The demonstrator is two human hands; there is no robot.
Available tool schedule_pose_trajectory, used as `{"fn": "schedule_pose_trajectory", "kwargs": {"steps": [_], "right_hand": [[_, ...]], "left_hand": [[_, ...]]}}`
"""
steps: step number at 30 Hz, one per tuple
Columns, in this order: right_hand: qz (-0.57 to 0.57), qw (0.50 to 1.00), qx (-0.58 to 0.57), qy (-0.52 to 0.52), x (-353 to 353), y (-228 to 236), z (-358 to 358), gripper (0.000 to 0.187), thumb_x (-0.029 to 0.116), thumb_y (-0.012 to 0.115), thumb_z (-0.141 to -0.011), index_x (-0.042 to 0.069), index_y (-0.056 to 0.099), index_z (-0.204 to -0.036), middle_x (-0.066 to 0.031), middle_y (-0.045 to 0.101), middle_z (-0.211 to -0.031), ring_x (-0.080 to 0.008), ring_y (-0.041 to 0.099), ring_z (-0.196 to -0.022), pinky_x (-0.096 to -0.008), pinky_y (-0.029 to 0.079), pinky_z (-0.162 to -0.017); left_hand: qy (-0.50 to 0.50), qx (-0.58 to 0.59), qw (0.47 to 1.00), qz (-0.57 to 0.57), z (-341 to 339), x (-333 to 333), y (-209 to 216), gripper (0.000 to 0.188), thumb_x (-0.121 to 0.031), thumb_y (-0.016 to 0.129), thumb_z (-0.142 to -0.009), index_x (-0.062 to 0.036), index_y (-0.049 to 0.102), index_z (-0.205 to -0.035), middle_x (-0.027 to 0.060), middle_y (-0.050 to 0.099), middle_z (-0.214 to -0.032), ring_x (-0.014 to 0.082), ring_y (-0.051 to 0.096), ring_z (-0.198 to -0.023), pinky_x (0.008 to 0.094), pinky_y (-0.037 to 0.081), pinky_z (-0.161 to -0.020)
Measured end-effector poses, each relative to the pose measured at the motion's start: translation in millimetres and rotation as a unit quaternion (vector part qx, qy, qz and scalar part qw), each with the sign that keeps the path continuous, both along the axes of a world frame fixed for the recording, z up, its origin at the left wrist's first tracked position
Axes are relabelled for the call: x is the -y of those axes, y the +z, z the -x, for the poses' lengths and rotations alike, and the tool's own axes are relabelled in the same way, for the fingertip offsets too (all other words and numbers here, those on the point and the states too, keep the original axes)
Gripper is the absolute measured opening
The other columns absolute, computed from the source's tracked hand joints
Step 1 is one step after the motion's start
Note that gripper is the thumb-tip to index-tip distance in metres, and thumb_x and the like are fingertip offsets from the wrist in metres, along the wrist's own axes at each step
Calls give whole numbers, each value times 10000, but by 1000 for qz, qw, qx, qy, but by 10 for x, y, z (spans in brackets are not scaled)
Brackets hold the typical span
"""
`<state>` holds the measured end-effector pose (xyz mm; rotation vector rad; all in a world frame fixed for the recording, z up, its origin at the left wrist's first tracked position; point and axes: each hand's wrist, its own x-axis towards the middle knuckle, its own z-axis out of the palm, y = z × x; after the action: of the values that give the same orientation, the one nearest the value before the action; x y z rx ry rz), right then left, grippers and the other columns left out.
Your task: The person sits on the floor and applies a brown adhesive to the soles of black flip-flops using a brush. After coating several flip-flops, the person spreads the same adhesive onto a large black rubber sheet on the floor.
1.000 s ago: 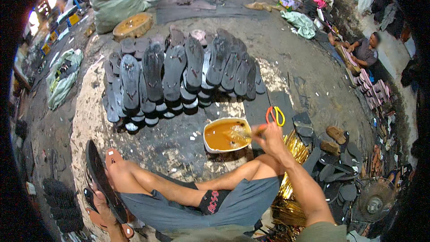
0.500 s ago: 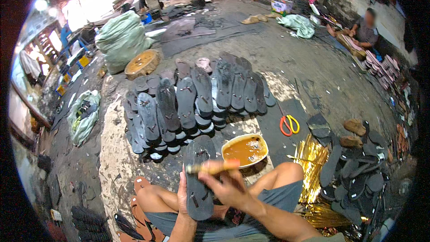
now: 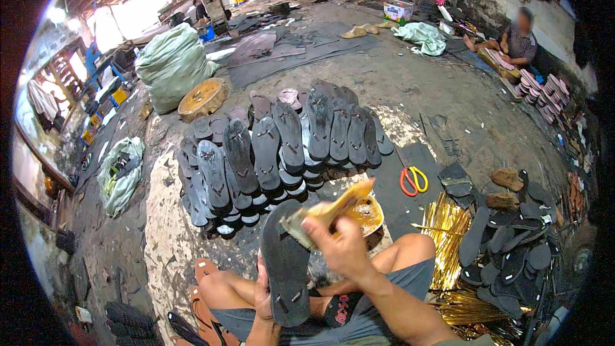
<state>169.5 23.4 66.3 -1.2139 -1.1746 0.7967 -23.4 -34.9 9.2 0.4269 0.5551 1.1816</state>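
Observation:
My left hand (image 3: 262, 291) grips the edge of a black flip-flop sole (image 3: 286, 282), which stands upright over my lap. In my right hand (image 3: 344, 248) is a wide paintbrush (image 3: 336, 207) with a yellowish wooden handle. Its pale bristles lie at the upper part of the sole, handle slanting up to the right. Partly behind the brush, a bowl (image 3: 382, 220) of amber, glue-like liquid rests on the floor. Beyond the sole, rows of dark flip-flop soles (image 3: 266, 147) lie in overlapping stacks.
Scissors (image 3: 414, 181) with red and yellow handles lie right of the bowl. Golden strips (image 3: 443, 230) and a heap of black soles (image 3: 506, 250) are at right. A round wood block (image 3: 203, 98) sits beside a large green sack (image 3: 172, 67). Another person (image 3: 519, 41) sits far right.
The brush has swung from nearly level across the sole to a steeper slant, handle end higher. The sole has tilted and shifted slightly down. My left hand keeps its grip.

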Motion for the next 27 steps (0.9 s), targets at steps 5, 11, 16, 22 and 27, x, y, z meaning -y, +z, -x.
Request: {"fn": "schedule_pose_trajectory", "kwargs": {"steps": [5, 11, 16, 22, 27], "right_hand": [[57, 996, -62, -32, -105, 7, -153, 286, 212, 683, -990, -28, 678, -1145, -106, 709, -1088, -136, 638, -1023, -316, 513, -903], [-102, 987, 103, 77, -115, -159, 142, 256, 200, 714, -931, 1, 666, -1085, -157, 665, -1037, -339, 636, -984, -450, 489, -883], [34, 989, 11, 140, 735, -415, 544, 301, 250, 683, -980, 6, 682, -1155, -179, 698, -1112, -313, 678, -1091, -403, 523, -945], [-118, 966, 176, 148, 800, -391, 413, 290, 169, 779, -898, 21, 691, -1131, -148, 705, -1086, -292, 685, -1008, -386, 532, -916], [-163, 964, 201, 52, -62, -333, 306, 260, 143, 798, -862, 27, 664, -1051, -136, 659, -968, -314, 631, -870, -416, 514, -768]], "left_hand": [[48, -33, 998, -10, -42, 6, 85, 605, -500, 324, -1087, -122, 334, -1560, 178, 569, -1409, 331, 675, -1108, 479, 608, -888], [2, 46, 999, -2, -18, -222, -46, 596, -505, 327, -1092, -124, 325, -1551, 155, 518, -1450, 285, 614, -1212, 442, 547, -1001], [11, 65, 998, -11, 145, -603, -341, 576, -556, 399, -1065, -55, 564, -1299, 131, 706, -1020, 226, 703, -898, 416, 616, -772], [46, 101, 992, 65, 54, -804, -337, 459, -511, 489, -1034, -205, 523, -1374, 83, 641, -1146, 220, 645, -915, 402, 586, -749], [-15, 191, 965, 182, -392, -434, -313, 522, -466, 396, -1089, -169, 402, -1519, 80, 569, -1389, 243, 605, -1210, 429, 513, -1033]]}}
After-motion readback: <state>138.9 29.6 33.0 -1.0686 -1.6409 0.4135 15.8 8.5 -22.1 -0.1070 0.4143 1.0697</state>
